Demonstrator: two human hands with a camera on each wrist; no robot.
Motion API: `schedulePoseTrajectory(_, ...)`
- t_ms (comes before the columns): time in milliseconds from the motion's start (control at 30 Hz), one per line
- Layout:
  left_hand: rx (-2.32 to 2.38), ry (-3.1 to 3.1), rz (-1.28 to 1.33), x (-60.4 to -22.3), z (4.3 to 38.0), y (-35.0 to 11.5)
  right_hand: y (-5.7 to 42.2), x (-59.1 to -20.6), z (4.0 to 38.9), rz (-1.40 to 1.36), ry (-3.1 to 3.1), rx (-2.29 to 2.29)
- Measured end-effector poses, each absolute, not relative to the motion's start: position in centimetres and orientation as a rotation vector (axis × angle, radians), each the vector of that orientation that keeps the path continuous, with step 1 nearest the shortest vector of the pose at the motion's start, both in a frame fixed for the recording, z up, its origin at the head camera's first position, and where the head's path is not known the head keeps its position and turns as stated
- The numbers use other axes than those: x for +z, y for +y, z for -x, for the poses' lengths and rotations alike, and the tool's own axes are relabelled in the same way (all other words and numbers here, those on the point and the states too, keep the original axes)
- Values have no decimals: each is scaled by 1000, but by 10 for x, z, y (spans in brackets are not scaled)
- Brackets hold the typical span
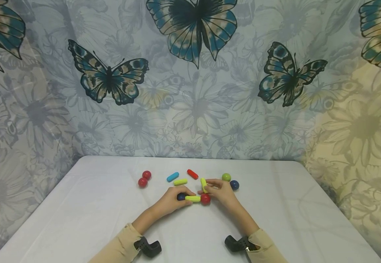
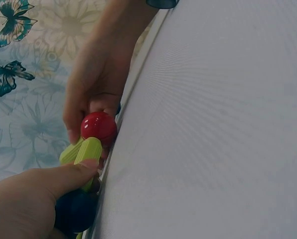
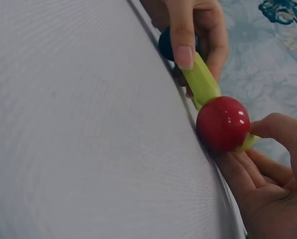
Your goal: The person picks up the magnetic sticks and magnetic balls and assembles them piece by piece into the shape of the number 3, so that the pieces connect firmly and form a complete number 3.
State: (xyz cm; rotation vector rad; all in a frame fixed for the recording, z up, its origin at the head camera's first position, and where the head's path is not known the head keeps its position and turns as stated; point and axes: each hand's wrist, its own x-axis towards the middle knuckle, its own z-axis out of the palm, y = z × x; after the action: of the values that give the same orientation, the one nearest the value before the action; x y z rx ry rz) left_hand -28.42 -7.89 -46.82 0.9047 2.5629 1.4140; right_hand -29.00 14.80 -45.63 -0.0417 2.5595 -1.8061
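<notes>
A yellow-green rod (image 1: 193, 199) joins a dark blue ball (image 1: 181, 197) to a glossy red ball (image 1: 205, 199) in a row low over the table. My left hand (image 1: 171, 198) grips this row at its blue end, thumb along the rod (image 3: 202, 82). From the right, my right hand (image 1: 224, 193) pinches a second yellow-green rod (image 1: 204, 185), whose near end meets the far side of the red ball. In the right wrist view the red ball (image 3: 223, 123) hides most of that second rod.
Two red balls (image 1: 144, 179) lie at the left. Behind the hands are a blue rod (image 1: 172, 177), another yellow-green rod (image 1: 180, 182) and a red rod (image 1: 192, 174). A green ball (image 1: 226, 177) and a dark blue ball (image 1: 234, 185) sit just beyond the right hand on the white table (image 1: 78, 212).
</notes>
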Motion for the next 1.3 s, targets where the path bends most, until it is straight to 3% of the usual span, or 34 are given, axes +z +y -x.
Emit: schedulePoseTrajectory(1300,1454,2546,-908,-469,283,-79,148,-459,289,56,2609,-1816)
